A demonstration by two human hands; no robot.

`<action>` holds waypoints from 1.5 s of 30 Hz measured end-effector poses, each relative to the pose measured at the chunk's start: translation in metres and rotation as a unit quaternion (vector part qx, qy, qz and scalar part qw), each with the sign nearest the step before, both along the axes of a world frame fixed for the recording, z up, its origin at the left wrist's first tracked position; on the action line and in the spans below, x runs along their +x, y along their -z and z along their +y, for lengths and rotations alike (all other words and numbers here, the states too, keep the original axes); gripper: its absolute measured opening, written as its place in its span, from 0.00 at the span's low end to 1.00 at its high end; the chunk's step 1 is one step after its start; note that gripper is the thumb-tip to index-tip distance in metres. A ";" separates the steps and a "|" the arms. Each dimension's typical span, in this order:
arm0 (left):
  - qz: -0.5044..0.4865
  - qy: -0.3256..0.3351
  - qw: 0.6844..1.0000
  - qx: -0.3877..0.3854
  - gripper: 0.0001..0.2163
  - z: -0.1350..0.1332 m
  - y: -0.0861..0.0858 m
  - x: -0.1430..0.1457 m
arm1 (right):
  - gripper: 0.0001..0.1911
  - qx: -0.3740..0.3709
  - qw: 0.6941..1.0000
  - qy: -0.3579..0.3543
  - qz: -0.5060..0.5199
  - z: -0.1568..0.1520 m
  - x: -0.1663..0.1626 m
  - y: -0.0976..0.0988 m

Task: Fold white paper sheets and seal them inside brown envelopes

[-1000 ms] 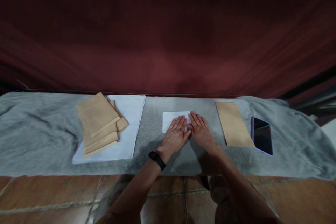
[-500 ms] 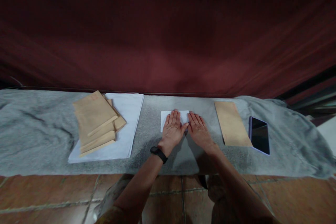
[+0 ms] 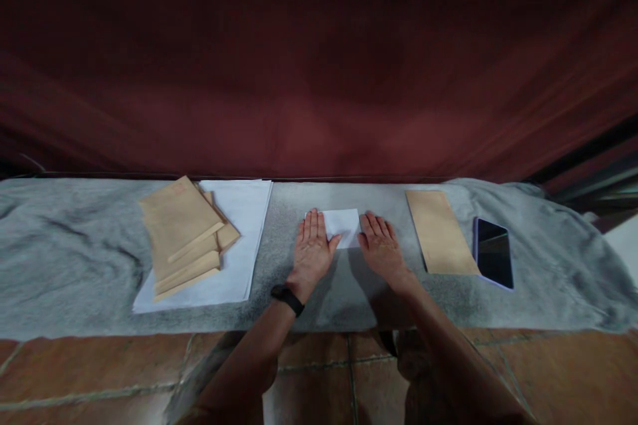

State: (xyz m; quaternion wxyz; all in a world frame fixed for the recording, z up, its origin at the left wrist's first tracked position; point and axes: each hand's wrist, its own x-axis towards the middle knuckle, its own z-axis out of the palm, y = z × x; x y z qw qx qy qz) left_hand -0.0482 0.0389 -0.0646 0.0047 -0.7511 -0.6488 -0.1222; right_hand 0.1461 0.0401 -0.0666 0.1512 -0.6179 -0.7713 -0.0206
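Note:
A small white piece of paper [image 3: 343,220], probably folded, lies flat on the grey cloth [image 3: 289,212] between my hands. My left hand [image 3: 313,246] rests flat over its left end, fingers stretched forward and thumb out to the right across the paper. At the other end, my right hand [image 3: 380,244] lies palm down by the right edge, its fingers straight. Neither hand grips anything. A black band [image 3: 288,299] circles my left wrist.
To the left, several brown envelopes [image 3: 182,219] lie fanned over a stack of white paper sheets [image 3: 244,212]. A single brown envelope [image 3: 441,232] lies on the right, its corner by a phone [image 3: 493,254]. A dark red curtain [image 3: 319,113] hangs behind.
My left hand has slid left across the paper to its left end. My right hand has shifted slightly right, so more of the white paper shows between them.

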 end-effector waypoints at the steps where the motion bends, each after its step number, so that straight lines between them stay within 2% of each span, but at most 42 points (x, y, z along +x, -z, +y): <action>1: 0.001 0.001 1.000 0.000 0.35 0.000 0.000 -0.001 | 0.27 0.005 1.000 0.006 0.010 0.001 0.000 -0.001; 3: 0.003 0.004 1.000 -0.003 0.35 -0.001 0.000 -0.001 | 0.28 0.010 0.999 -0.005 0.035 0.003 -0.002 -0.003; 5: 0.006 0.003 1.000 -0.009 0.34 -0.001 -0.001 -0.001 | 0.29 0.005 0.997 -0.046 0.064 0.006 -0.008 -0.006; 8: 0.015 -0.001 1.000 -0.024 0.33 -0.001 -0.002 0.001 | 0.30 -0.023 0.989 -0.116 0.090 0.006 -0.022 -0.008; 11: 0.023 0.001 0.999 -0.037 0.31 -0.003 -0.004 0.002 | 0.30 -0.056 0.984 -0.150 0.082 0.004 -0.036 -0.005; 15: 0.020 0.010 0.999 -0.038 0.29 -0.005 -0.007 0.004 | 0.31 -0.074 0.986 -0.138 0.052 0.003 -0.044 0.001; 23: 0.005 0.023 0.999 -0.039 0.28 -0.005 -0.005 0.005 | 0.30 -0.041 0.994 -0.103 0.011 0.006 -0.046 0.006; 38: 0.005 0.022 0.999 -0.026 0.30 -0.006 -0.003 0.002 | 0.31 0.017 0.998 -0.068 0.008 0.009 -0.030 0.013; 45: 0.004 0.007 1.000 -0.023 0.34 -0.006 -0.003 -0.003 | 0.31 0.015 0.998 -0.058 -0.011 0.006 -0.024 0.013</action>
